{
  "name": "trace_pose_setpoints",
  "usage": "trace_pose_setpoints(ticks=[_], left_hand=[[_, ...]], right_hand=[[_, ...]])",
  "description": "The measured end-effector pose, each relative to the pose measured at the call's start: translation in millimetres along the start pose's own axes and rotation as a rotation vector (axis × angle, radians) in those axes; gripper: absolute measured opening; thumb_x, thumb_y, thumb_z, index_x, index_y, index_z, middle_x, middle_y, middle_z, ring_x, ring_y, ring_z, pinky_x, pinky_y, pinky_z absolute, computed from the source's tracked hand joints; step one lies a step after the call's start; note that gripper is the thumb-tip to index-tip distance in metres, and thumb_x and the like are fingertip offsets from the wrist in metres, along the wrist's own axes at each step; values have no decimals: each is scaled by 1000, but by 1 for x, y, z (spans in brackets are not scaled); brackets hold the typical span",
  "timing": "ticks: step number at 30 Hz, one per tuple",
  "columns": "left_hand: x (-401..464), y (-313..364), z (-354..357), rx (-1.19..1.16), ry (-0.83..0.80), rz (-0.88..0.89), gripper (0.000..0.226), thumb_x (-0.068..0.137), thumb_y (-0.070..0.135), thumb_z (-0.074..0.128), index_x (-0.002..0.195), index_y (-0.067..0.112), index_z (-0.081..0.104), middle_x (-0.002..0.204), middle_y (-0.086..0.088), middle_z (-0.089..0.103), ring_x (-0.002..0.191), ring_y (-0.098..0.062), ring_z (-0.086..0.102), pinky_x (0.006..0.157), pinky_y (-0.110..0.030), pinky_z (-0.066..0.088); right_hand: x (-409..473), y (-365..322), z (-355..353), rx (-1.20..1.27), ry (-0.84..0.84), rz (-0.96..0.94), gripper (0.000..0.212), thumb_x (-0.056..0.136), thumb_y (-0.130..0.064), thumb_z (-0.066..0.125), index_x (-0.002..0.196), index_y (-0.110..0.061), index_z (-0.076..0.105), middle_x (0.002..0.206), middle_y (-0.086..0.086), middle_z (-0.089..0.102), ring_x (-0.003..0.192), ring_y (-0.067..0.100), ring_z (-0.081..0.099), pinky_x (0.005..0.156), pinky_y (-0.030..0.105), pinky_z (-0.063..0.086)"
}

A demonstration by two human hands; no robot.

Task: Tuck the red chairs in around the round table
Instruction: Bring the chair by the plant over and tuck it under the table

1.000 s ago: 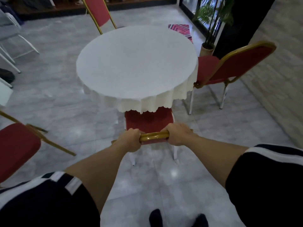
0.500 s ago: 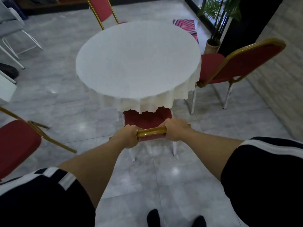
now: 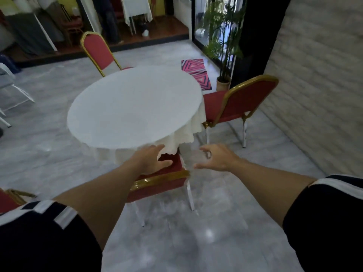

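Closest to the camera, both hands are off the chair. The left hand [image 3: 149, 160] hovers spread just over the seat of the nearest red chair [image 3: 163, 183], fingers apart, grip on nothing. The right hand [image 3: 214, 160] hangs in the air beside that chair to its right, fingers loose and open, also empty.

That near chair looks done to me: the front of its seat is under the hanging edge of the white tablecloth [image 3: 176, 140], and only the gold-framed backrest and rear legs stick out toward the camera.

Down at the bottom left corner there's a sliver of another red chair [image 3: 6, 201], well away from the round bench [image 3: 133, 107]. Can't see enough to say how it's angled, but it definitely isn't tucked.

On the right side, the right red chair [image 3: 241, 101] has the front of its seat up against the cloth edge, though most of the seat and the whole backrest are out in the open. I'd say that one needs a push in.

At the far side, the far red chair [image 3: 98, 50] has its backrest standing up behind the bench top, seat mostly hidden, so it may be tucked, can't tell.

So roughly one chair sorted, two clearly left, one unsure.
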State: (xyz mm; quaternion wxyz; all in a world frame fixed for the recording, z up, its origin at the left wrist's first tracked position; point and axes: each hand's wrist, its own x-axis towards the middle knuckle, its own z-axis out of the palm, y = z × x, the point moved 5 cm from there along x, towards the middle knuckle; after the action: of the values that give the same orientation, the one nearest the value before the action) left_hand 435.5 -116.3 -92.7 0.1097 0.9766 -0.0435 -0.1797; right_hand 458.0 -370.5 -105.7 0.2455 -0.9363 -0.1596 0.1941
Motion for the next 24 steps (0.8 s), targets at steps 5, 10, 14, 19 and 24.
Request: trace_pose_setpoints(ticks=[5, 10, 14, 19, 24], left_hand=[[48, 105, -26, 51, 35, 28, 94, 83, 78, 56, 160, 31, 28, 154, -9, 50, 138, -37, 47, 110, -60, 39], [84, 233, -42, 110, 51, 120, 104, 88, 77, 57, 166, 25, 13, 169, -11, 30, 152, -39, 33, 120, -63, 26], [131, 290, -52, 105, 40, 157, 109, 73, 88, 59, 160, 34, 22, 160, -9, 45, 143, -40, 46, 116, -68, 30], [219, 335, -59, 75, 48, 172, 124, 53, 98, 57, 158, 47, 16, 153, -5, 52, 132, -37, 56, 107, -60, 47], [276, 385, -75, 29, 20, 210, 115, 71, 82, 66, 163, 32, 18, 153, -6, 51, 127, -27, 62, 105, -45, 52]], right_hand=[[-44, 76, -88, 55, 104, 65, 110, 72, -69, 85, 158, -15, 42, 157, 7, 53, 140, 26, 53, 112, 37, 44], [-84, 151, -160, 80, 196, 113, 116, 69, -72, 85, 161, -19, 37, 157, 8, 51, 139, 27, 53, 109, 39, 46], [-93, 200, -205, 67, 254, 135, 113, 73, -68, 84, 162, -21, 33, 160, 6, 47, 143, 26, 49, 110, 39, 43], [-75, 260, -256, 76, 289, 176, 110, 77, -64, 84, 164, -24, 29, 164, 6, 41, 146, 27, 44, 114, 40, 39], [-30, 308, -303, 73, 297, 203, 112, 75, -65, 85, 163, -25, 29, 166, 5, 39, 147, 26, 43, 113, 39, 39]])
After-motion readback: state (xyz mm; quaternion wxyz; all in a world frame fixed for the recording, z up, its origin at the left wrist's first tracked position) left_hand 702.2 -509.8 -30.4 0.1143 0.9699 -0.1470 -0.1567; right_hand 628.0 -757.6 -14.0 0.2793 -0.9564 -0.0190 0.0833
